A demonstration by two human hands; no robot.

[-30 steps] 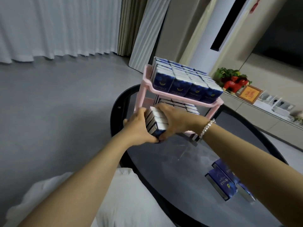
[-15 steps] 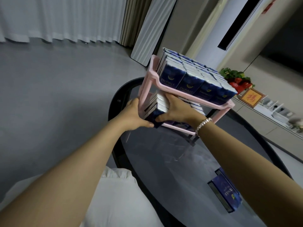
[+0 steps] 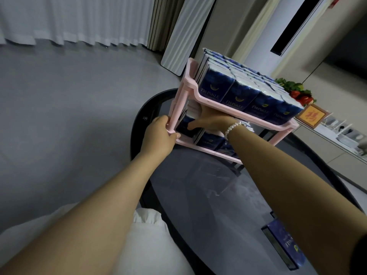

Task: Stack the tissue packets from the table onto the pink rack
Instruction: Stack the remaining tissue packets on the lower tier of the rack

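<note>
Round dark glass table carries two-tier pink plastic rack, top tier full. Your right hand, reaching deeper than half a second ago, grips blue tissue packets on lower tier. Your left hand, fingers curled, now clasps rack's corner post. Spare blue packet lies near right forearm.

White curtains hang along the far left above a grey floor, a tall white panel leans near them, and at far right a framed red-and-gold picture stands beside a green and red plant.
</note>
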